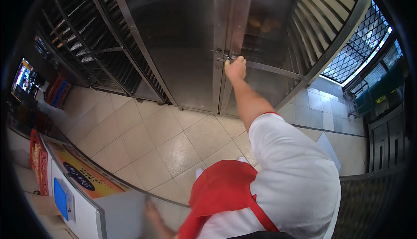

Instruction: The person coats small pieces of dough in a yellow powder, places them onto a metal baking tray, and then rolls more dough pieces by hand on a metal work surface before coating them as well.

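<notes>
Arm (254, 100) outstretched, right hand (236, 68) gripping door latch (227, 56)

The right hand (236, 68) hides part of the door latch (227, 55), and how its fingertips meet the metal cannot be told. The left hand (153, 213) is blurred, its fingers running together. The top edge cuts off the steel cabinet (178, 39). The red apron (223, 180) hides all but the toes of the shoes (199, 172). Pale shapes (87, 59) in the dark rack (108, 49), perhaps trays, are too dim to tell.
</notes>
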Demonstrator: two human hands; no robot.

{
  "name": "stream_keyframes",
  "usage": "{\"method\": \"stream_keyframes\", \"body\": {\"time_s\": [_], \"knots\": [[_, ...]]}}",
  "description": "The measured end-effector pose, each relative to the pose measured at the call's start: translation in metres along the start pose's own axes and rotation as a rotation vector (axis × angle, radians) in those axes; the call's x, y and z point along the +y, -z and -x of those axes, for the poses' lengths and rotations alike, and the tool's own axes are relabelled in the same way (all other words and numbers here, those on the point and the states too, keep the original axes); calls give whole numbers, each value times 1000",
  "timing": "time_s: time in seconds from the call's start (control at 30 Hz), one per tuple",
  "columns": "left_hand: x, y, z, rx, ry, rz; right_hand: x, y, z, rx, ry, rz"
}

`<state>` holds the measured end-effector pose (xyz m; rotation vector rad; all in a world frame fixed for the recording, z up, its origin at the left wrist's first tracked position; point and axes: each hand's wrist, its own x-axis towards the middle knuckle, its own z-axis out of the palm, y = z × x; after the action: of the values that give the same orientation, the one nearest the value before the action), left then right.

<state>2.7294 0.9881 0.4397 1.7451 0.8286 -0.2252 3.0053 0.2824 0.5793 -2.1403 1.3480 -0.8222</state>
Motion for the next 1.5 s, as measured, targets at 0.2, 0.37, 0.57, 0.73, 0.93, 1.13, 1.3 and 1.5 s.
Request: {"method": "stream_keyframes", "body": {"time_s": [0.2,0.37,0.57,0.73,0.93,1.13,1.3,1.5], "knots": [[-34,24,-74,-84,-67,128,-54,11,-1,-280,60,443],[-185,3,-13,-243,366,-22,-44,8,-30,-313,208,892],[-304,56,111,-296,760,-63,-66,-13,-20,-420,390,1337],[-302,85,87,-295,708,38,-85,-24,-6,-423,369,1338],[-174,73,-12,-12,341,11,-35,-28,-30,-268,272,835],[-83,75,-67,-169,141,-208,57,-33,-31,-153,184,-58],[-68,61,-138,-342,185,-466,115,46,60,-199,178,-228],[-60,17,-206,-582,214,-696,208,194,236,-183,166,-185]]}}
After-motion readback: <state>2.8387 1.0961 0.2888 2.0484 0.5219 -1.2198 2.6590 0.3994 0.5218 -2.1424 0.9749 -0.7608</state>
